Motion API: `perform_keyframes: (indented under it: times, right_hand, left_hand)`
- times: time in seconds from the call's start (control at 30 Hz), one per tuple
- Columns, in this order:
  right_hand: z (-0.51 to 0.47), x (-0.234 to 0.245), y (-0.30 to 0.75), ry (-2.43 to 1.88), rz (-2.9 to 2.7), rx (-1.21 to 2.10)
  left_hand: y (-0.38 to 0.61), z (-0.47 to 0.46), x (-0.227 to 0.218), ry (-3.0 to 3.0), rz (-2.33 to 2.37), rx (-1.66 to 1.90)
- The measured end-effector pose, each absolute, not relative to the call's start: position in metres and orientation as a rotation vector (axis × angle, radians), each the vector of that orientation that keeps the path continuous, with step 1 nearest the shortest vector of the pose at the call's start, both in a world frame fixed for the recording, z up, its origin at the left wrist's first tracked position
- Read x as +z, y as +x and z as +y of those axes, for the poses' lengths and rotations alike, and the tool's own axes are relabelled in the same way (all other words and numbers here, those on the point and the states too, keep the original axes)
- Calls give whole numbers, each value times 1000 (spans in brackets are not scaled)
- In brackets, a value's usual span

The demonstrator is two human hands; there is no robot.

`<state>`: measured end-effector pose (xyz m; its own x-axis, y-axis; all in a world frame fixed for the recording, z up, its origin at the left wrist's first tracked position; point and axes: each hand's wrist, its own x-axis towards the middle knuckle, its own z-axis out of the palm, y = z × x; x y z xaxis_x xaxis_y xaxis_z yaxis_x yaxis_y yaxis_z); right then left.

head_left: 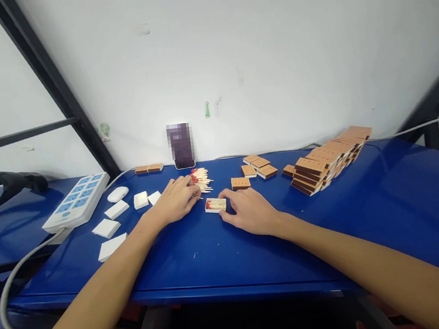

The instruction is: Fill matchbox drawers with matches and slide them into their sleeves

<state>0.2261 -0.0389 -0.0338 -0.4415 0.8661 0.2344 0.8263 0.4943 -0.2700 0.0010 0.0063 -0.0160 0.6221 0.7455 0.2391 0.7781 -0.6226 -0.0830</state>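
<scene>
My right hand holds the right end of a small white matchbox tray between thumb and fingers. Inside the tray lie several matches, their red heads to the left. Just beyond it is a loose pile of red-headed matches. My left hand rests at the left side of this pile, fingers curled and pressed together by the thumb. What those fingertips pinch, if anything, is too small to make out. A brown matchbox sleeve lies beyond my right hand.
Several white trays lie left on the blue table, near a white earphone case and a power strip. A phone leans on the wall. Brown matchboxes lie beyond my right hand; a tall stack stands farther right.
</scene>
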Motion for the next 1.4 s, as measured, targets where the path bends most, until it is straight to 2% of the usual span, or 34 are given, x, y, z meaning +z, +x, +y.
perform_keyframes:
  times: [0.9,1.17,1.4]
  right_hand:
    - [-38,-35,227,-1409,-2395,189]
    - [-39,-36,226,-1415,-2398,163]
    - [-39,-36,226,-1387,-2392,140]
  left_hand:
    - [-6,8,-17,-2687,-1333,-101]
    - [16,-12,-8,-2910,-1224,-480]
    - [32,-18,-16,-2929,-1201,-472]
